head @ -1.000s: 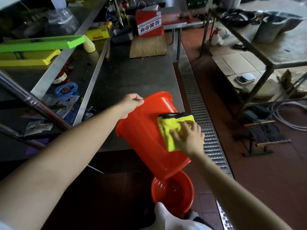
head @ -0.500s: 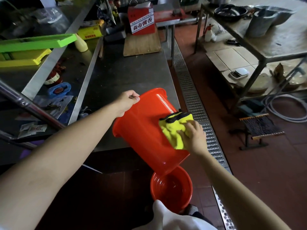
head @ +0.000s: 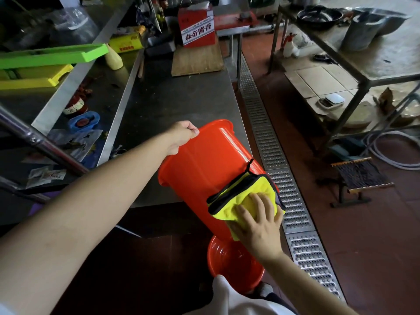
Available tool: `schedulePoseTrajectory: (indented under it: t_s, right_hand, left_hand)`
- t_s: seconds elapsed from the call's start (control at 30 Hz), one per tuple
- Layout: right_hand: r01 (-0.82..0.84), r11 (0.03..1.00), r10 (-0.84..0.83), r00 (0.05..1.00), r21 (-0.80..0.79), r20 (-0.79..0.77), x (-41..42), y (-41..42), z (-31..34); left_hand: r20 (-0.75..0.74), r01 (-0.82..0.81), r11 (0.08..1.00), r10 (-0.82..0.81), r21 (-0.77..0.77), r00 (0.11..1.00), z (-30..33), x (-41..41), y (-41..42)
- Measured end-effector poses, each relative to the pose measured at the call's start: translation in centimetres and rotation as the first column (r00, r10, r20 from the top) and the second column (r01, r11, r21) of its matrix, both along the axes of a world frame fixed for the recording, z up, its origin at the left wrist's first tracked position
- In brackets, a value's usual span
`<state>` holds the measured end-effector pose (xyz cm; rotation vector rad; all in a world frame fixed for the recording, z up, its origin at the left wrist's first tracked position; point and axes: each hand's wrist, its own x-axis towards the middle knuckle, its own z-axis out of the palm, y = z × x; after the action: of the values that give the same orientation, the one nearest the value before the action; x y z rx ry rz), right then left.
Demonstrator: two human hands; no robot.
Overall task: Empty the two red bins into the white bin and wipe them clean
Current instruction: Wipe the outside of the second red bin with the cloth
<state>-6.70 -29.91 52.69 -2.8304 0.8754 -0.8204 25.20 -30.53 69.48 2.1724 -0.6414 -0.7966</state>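
**Red bin tilted at the bench's near edge, cloth on its side**

We see the steel bench [head: 181, 105] carrying a wooden board [head: 197, 61] and a red box [head: 197, 26] at its far edge. We hold the red bin [head: 204, 169] tilted off the bench's near right corner, left hand [head: 180, 137] gripping its rim. A second red bin [head: 229, 262] stands on the floor below. Our right hand [head: 258, 223] presses the yellow cloth [head: 247, 196] flat-fingered against the tilted bin's side.
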Motion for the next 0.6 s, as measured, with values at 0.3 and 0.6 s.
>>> schedulePoseTrajectory:
  t_s: [0.3, 0.6]
  right_hand:
    - [-0.099, 0.991, 0.088, 0.989, -0.089, -0.117, 11.0, 0.3, 4.5]
    - [-0.070, 0.995, 0.064, 0.994, -0.073, -0.083, 18.1, 0.0, 7.1]
  left_hand:
    - [-0.090, -0.022, 0.996, 0.013, -0.090, 0.996, -0.4, 0.8, -0.1]
    - [-0.103, -0.042, 0.986, 0.025, -0.163, 0.994, -1.0, 0.9, 0.0]
